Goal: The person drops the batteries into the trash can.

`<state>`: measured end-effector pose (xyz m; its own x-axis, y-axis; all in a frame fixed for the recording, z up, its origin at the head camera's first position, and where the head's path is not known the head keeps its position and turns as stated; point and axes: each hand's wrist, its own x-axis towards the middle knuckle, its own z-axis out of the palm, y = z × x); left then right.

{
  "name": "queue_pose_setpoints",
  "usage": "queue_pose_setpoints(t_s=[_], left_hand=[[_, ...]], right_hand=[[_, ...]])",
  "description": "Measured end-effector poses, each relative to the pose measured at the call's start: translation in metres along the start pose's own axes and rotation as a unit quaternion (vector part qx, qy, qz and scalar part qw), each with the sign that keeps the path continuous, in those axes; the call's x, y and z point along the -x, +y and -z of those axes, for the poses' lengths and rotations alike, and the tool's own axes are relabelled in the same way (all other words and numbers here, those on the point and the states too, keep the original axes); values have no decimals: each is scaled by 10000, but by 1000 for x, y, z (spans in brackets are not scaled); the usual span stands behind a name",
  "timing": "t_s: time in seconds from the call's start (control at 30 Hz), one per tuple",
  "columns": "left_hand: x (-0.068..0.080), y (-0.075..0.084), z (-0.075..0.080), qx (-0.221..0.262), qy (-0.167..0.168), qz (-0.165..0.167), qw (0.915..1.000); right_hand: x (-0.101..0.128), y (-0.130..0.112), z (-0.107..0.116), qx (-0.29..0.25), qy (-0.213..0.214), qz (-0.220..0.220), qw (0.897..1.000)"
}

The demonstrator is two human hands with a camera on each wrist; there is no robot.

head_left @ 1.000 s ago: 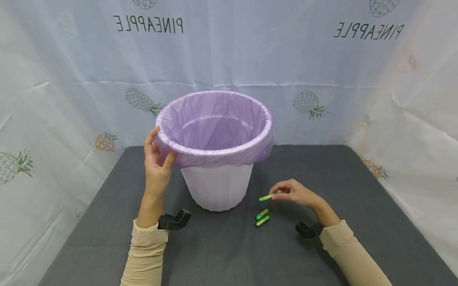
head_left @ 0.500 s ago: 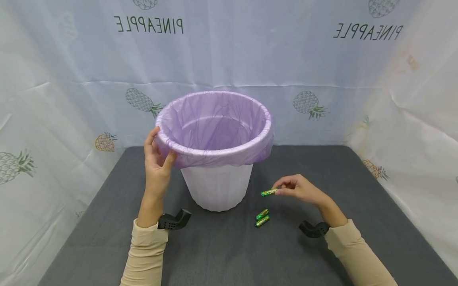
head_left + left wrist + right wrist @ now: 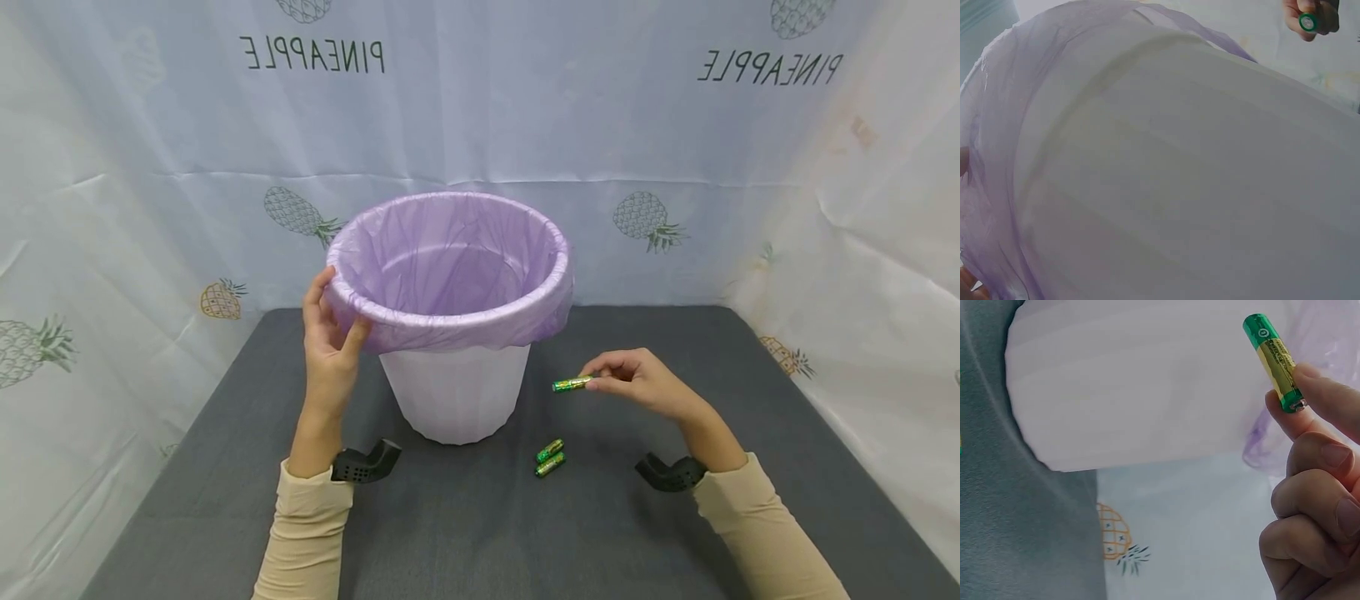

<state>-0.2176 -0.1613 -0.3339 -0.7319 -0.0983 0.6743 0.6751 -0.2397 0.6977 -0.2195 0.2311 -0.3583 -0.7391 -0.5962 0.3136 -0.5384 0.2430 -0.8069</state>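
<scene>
bin (image 3: 454, 392) on table (image 3: 450, 533); two batteries (image 3: 551, 464) before it, rightward

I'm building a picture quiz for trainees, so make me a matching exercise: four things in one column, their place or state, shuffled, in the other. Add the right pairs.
Column one:
1. Right hand
2. Bin liner
3. Two loose batteries
4. Left hand

Column two:
A. purple, folded over the rim of the wastebasket
B. holding the wastebasket's rim
C. pinching a green-and-gold battery
D. lying side by side on the dark tabletop

Right pairs: 1-C, 2-A, 3-D, 4-B
</scene>
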Motion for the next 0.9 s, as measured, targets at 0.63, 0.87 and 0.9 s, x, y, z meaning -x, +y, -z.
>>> queue_pose_setpoints(t_s=[0.63, 0.87, 0.9], left_hand=[[1, 3, -2, -8, 8, 10, 10000], [0, 4, -2, -64, 6, 10, 10000], [0, 4, -2, -60, 4, 4, 10000]], right_hand=[[-10, -32, 12, 249, 277, 646, 9972], [-16, -46, 17, 256, 355, 817, 9957], [-16, -47, 17, 321, 364, 802, 9956]])
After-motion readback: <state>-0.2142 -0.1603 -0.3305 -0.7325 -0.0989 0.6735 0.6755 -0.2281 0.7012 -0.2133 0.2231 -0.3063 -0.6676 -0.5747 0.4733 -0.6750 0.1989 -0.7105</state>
